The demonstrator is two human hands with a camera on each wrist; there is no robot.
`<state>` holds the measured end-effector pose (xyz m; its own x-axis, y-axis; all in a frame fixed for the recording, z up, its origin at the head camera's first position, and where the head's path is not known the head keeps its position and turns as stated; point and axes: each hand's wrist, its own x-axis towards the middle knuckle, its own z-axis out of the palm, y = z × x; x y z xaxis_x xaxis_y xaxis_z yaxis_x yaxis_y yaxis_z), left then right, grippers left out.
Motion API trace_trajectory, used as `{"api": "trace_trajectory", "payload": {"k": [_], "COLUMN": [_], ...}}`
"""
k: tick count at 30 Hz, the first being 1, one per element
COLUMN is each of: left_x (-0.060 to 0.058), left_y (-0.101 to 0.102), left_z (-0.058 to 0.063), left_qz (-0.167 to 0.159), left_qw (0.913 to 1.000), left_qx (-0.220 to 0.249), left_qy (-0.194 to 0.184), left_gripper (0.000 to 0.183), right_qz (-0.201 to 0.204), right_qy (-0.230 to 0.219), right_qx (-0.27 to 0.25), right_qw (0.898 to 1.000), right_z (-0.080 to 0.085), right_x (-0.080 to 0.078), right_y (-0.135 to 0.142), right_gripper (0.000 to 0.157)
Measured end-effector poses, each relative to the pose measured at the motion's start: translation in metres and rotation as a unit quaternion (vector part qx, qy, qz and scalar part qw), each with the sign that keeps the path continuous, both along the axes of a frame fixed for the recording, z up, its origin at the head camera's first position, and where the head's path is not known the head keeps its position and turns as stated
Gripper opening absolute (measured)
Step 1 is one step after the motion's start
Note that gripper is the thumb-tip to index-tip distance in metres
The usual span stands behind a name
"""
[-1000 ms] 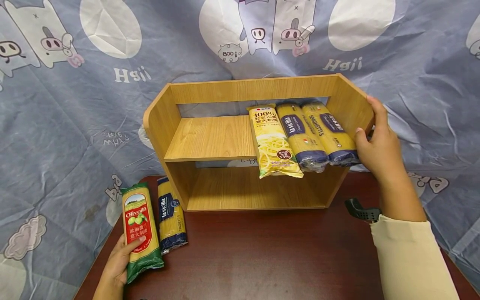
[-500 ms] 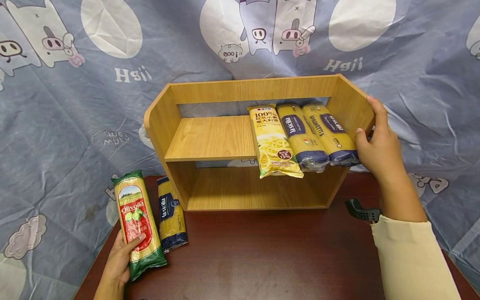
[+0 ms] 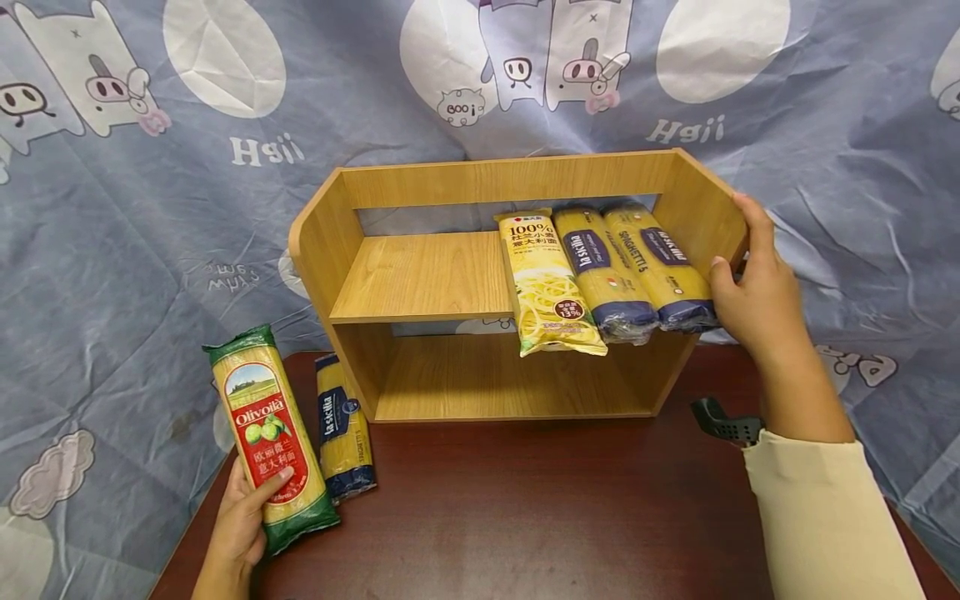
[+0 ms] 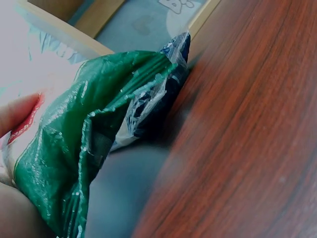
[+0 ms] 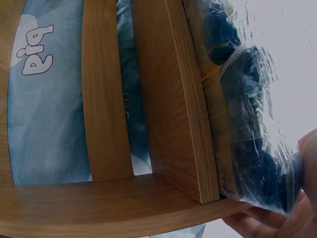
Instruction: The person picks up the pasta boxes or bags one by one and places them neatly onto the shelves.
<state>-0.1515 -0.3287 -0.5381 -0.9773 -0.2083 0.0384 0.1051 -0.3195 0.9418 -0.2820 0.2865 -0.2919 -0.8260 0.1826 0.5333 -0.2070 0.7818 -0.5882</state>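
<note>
- Pasta pkt (image 3: 262, 408) gripped low by L hand (image 3: 241, 518), left of shelf (image 3: 420, 279).
- Shelf's right side gripped by R hand (image 3: 765, 296).
- Pasta pkt prob. best held nearer mid.

Site: indoors, a tabletop set-up screened off by cloth; whether home, office or lab, cannot tell. Landmark: the shelf (image 3: 420, 275) — small, two-tier, light wood-grain. Beneath the shelf, a dark red-brown table (image 3: 487, 508) with wood grain. Behind the shelf and out to either side of it hangs creased blue-grey cloth (image 3: 142, 208), booth-fashion, printed with cartoon pigs (image 3: 517, 67) and white lettering. On the shelf's upper tier and to its left, pasta packs (image 3: 551, 283) — household groceries, which give a pantry-like look.
</note>
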Motion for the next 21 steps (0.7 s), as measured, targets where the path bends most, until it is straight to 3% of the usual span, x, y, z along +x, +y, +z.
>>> {"api": "trace_trajectory", "payload": {"k": [21], "left_x": [0.003], "left_y": [0.010], "left_z": [0.011], "left_qz": [0.024], "left_qw": [0.9981], "left_qx": [-0.043], "left_qy": [-0.036], "left_gripper": [0.061], "right_qz": [0.005], "right_qy": [-0.006], "right_qx": [-0.005], "right_qw": [1.000], "right_z": [0.001], "right_x": [0.000], "right_y": [-0.001], "right_gripper": [0.069]}}
